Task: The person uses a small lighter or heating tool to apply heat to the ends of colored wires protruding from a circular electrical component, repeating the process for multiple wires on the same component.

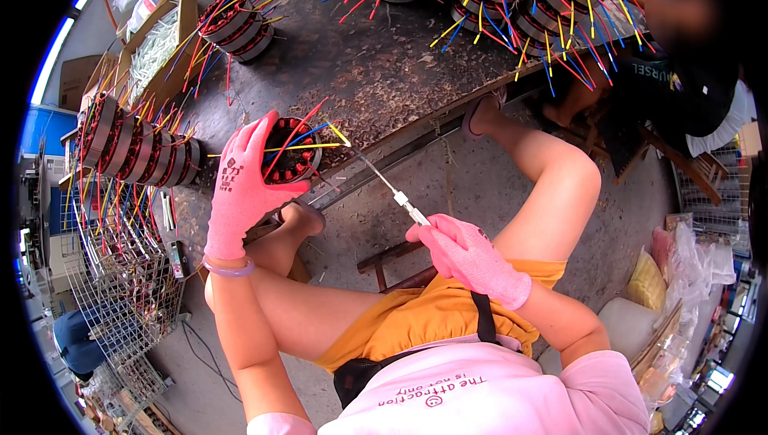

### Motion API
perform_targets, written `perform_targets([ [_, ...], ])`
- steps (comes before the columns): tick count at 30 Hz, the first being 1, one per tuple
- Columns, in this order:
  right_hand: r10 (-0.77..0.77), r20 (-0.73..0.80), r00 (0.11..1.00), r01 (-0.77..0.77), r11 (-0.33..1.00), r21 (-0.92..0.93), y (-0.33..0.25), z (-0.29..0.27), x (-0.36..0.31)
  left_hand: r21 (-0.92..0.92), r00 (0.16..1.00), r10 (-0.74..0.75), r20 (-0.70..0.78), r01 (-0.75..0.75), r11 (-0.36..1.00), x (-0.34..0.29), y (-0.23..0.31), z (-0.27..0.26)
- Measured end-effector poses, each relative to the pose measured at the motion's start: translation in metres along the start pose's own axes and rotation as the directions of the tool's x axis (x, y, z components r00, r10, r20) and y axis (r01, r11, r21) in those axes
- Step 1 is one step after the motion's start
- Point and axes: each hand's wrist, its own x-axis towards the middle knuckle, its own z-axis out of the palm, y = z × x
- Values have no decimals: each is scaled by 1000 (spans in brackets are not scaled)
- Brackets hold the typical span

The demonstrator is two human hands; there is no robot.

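Note:
My left hand [244, 183], in a pink glove, is wrapped round the left side of a motor stator [292, 165] at the bench edge. The stator has a dark core and red windings, with red, blue and yellow leads sticking out of its open face. My right hand [472, 257], also in a pink glove, is closed round a slim metal tool [411, 208] with a thin rod and a white-and-silver shaft. Its tip lies close to the ends of the yellow and blue leads, at the stator's right. Whether the tip touches a lead I cannot tell.
Stacks of stators with coloured leads stand on the worn dark bench [336, 51]: a left stack [136, 147], one further back [236, 29] and several at the far right [512, 3]. A cardboard box [156, 47] holds white sleeves. Another person [680, 91] sits at the right.

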Motion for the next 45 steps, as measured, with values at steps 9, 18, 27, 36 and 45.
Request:
perform_targets([
  [9,17,-14,1000,-17,1000,19,0,-1,-1,17,1000,1,-22,-1,1000,-1,3,-2],
  [18,33,23,999,-36,989,142,14,-6,3,-33,1000,23,-14,-23,999,-2,-2,-1],
  [27,43,46,998,-51,981,189,6,-4,-3,-36,998,42,-38,-43,998,-3,-7,2],
  [36,64,47,997,-68,994,83,16,-2,-8,-2,992,-76,-96,76,997,-2,6,5],
  [45,85,69,994,-92,990,108,14,1,-13,38,994,-61,-88,65,997,-3,6,5],
])
